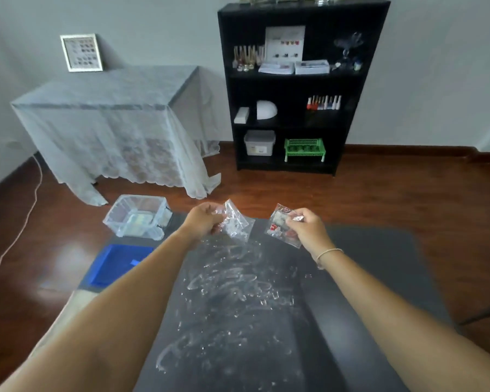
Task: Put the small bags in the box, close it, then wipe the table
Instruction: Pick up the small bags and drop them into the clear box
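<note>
step in hand: i judge this the first part of the task, getting the small bags into the box; closing and wiping are not yet begun.
left grip: my left hand (204,219) is pinched on a clear bag (236,223), which hangs from the fingers toward the right grip, lifted off the desk (379,250).
right grip: my right hand (309,229) is closed on a second bag (280,224) with red and pale contents, which sticks out of the grip toward the left grip; a thin bracelet (330,251) sits on that wrist.
between the grips: the two bags are near each other but apart; i see open desk between them.
box: the clear box (137,216) stands open, outboard of the left grip, near the far left corner of the desk; something pale lies inside, too blurred to name.
lid: a blue lid-like tray (119,264) lies on the near side of the box, below the left forearm; i take it for the lid, though i cannot be sure.
desk surface: white smears and bits (232,292) spread across the dark top on the near side of both grips, which is what the wiping is for.
cloth: i see no wiping cloth for certain.
next move calls for: carrying both grips leftward over the box mouth and letting go there; the left has the short trip, the right must cross the whole span, so i would go one at a time and keep the forearms from knocking the box wall.
</note>
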Tool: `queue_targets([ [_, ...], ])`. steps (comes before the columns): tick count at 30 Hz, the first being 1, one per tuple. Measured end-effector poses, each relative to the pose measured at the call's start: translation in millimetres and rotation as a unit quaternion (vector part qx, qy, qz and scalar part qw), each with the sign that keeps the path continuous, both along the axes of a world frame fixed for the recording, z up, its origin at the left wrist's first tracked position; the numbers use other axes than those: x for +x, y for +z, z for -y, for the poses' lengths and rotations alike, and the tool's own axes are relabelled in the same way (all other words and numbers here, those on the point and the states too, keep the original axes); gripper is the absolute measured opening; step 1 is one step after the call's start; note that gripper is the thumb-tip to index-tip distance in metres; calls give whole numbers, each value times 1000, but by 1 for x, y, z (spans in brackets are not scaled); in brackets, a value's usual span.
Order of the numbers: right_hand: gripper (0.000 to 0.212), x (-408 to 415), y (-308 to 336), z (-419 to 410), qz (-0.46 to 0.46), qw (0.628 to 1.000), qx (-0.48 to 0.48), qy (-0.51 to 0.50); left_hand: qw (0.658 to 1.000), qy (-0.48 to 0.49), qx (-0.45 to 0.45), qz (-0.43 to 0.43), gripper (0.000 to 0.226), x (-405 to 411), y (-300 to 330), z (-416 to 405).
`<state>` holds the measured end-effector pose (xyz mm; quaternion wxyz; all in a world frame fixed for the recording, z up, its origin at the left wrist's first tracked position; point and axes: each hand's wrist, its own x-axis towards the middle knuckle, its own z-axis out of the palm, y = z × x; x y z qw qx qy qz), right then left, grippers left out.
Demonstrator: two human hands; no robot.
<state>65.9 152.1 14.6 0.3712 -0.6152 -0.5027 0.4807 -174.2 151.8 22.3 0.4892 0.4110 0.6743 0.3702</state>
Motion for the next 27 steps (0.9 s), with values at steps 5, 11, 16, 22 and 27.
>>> queue_targets([
  [5, 3, -90, 12, -5, -8, 1000, 9, 16, 999, 11, 39, -14, 10, -96, 19, -8],
  [11, 17, -199, 22, -8, 18, 998, 20, 50, 995, 37, 50, -77, 23, -209, 18, -15],
  [16, 15, -262, 24, -12, 41, 996, 39, 71, 991, 25, 36, -125, 33, -258, 2, -20],
  [22, 6, -297, 23, -21, 39, 997, 42, 55, 990, 17, 9, -141, 32, -263, -14, -32],
  [27, 18, -311, 23, -26, 50, 997, 37, 51, 988, 21, -5, -150, 32, -264, -23, -40],
])
